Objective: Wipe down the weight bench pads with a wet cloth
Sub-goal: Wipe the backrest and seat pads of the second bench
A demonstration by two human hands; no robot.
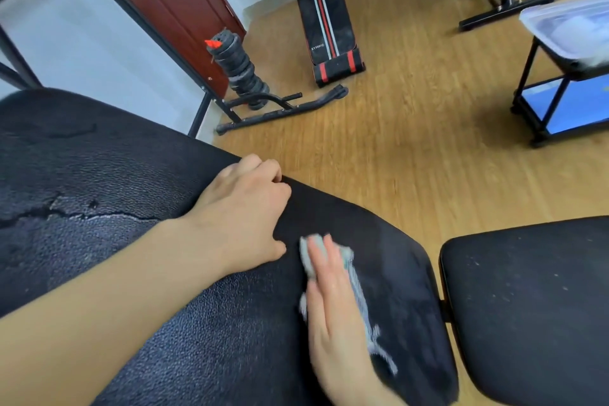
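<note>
Our right hand [333,316] and the cloth [309,260] beneath it show only as a smear. The palm and fingers cover most of the cloth, so we cannot tell how it is folded. The fingertips of our left hand [244,211] curl out of sight over the far edge of the back pad [115,175], which runs off the left and bottom edges. The seat pad [527,306] is cut by the right and bottom edges. The plastic tub [560,26] is clipped at the right and its contents are blurred. The lettering on the folded bench [323,10] is too small to read.
</note>
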